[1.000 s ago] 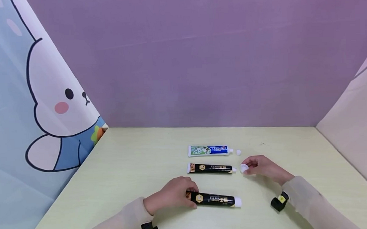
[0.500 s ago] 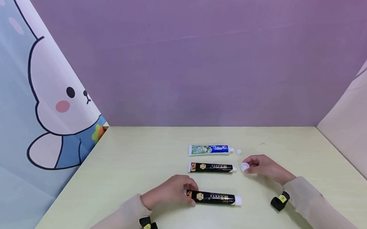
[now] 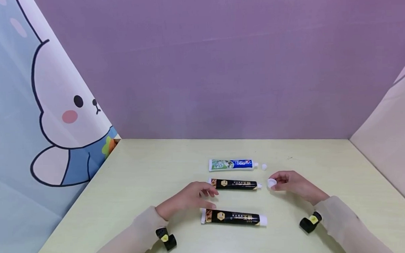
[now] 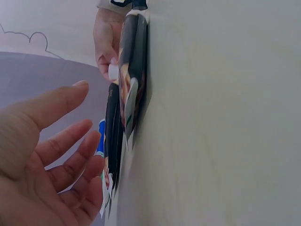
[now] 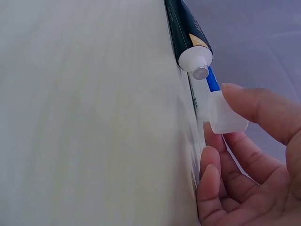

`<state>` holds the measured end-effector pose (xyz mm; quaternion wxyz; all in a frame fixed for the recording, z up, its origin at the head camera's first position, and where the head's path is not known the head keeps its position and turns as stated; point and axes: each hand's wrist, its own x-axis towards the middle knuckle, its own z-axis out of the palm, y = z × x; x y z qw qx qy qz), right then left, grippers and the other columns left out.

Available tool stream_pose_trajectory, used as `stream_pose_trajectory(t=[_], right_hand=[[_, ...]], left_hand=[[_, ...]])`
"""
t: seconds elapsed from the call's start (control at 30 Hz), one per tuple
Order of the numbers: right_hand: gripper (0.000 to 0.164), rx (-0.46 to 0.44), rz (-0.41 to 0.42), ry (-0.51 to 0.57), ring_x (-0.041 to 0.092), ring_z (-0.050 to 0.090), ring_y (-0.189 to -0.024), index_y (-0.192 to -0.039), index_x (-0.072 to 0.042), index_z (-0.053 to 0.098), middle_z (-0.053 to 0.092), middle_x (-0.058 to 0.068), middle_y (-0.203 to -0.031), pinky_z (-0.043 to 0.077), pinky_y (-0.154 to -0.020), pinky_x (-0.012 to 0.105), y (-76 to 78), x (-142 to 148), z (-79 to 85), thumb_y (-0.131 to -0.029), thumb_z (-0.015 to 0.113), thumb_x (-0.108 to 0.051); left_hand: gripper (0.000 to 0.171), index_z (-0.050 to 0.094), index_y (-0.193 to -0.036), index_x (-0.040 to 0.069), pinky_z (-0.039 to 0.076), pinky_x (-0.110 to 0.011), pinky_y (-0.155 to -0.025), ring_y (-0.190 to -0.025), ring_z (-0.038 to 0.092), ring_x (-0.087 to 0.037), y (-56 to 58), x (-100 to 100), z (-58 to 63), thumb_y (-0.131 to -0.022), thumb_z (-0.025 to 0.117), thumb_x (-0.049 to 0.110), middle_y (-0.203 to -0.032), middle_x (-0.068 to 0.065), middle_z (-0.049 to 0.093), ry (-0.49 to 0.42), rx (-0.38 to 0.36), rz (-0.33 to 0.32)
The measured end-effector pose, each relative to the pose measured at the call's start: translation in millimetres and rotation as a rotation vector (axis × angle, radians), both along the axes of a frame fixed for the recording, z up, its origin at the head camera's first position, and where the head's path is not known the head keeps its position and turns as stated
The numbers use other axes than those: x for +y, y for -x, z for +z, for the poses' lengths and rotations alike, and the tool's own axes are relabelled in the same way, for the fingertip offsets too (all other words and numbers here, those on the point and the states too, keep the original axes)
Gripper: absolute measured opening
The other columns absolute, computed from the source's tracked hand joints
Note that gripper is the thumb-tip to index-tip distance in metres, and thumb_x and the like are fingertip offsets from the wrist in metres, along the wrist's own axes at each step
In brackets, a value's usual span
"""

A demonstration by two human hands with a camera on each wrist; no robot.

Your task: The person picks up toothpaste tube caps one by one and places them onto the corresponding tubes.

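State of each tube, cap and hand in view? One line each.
Rear blue, green and white tube: lies flat, uncapped.
Small white cap: off, just past that tube's uncapped end.
Middle black-and-gold tube: lies flat, uncapped.
Larger white cap: off, held.
Right hand: pinching that cap.
Front black-and-gold tube: lies flat, capped.
Left hand: relaxed, holding nothing.

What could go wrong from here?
1. The white cap is only pinched between thumb and fingers of the right hand, so it might slip.
2. The left hand isn't gripping the uncapped middle black tube; if the cap is pushed on now, the tube could slide.
3. The small cap lies loose by the blue-and-green tube, close to the right hand; a brush might knock it away.
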<state>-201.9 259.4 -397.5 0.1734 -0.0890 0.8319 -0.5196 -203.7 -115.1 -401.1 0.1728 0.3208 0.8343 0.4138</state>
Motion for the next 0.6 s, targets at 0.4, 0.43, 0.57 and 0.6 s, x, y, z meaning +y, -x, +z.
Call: stream_pose_trajectory(t=[0.4, 0.43, 0.57, 0.6], right_hand=[[0.042, 0.012, 0.004, 0.008, 0.015, 0.055, -0.089, -0.115, 0.004, 0.058, 0.063, 0.005, -0.102, 0.046, -0.078, 0.027, 1.2, 6.6, -5.4, -0.083, 0.072, -0.019], [0.042, 0.013, 0.005, 0.009, 0.015, 0.055, -0.089, -0.116, 0.004, 0.058, 0.063, 0.005, -0.102, 0.046, -0.078, 0.027, 1.0, 7.2, -5.3, -0.084, 0.071, -0.019], [0.043, 0.010, 0.010, 0.013, 0.014, 0.055, -0.089, -0.117, 0.004, 0.057, 0.063, 0.004, -0.102, 0.045, -0.078, 0.026, 0.5, 8.9, -4.8, -0.084, 0.071, -0.019], [0.043, 0.008, 0.011, 0.012, 0.014, 0.055, -0.089, -0.118, 0.004, 0.057, 0.063, 0.004, -0.103, 0.045, -0.077, 0.027, 0.3, 9.1, -4.4, -0.084, 0.070, -0.019]], left_hand=[[0.033, 0.065, -0.111, 0.004, 0.046, -0.027, -0.079, -0.093, 0.056, -0.018, 28.4, 4.9, -4.0, -0.082, 0.074, 0.017, -0.102, -0.008, 0.065, -0.114, -0.098, 0.056], [0.032, 0.065, -0.110, 0.004, 0.046, -0.027, -0.079, -0.092, 0.056, -0.017, 30.6, 5.3, -4.4, -0.082, 0.074, 0.017, -0.102, -0.008, 0.065, -0.121, -0.107, 0.066], [0.031, 0.065, -0.109, 0.005, 0.046, -0.027, -0.077, -0.088, 0.055, -0.014, 38.2, 6.4, -5.6, -0.082, 0.073, 0.016, -0.100, -0.008, 0.064, -0.135, -0.124, 0.115], [0.031, 0.065, -0.109, 0.005, 0.046, -0.027, -0.077, -0.088, 0.054, -0.013, 39.6, 6.6, -6.0, -0.082, 0.073, 0.016, -0.100, -0.008, 0.065, -0.136, -0.123, 0.125]])
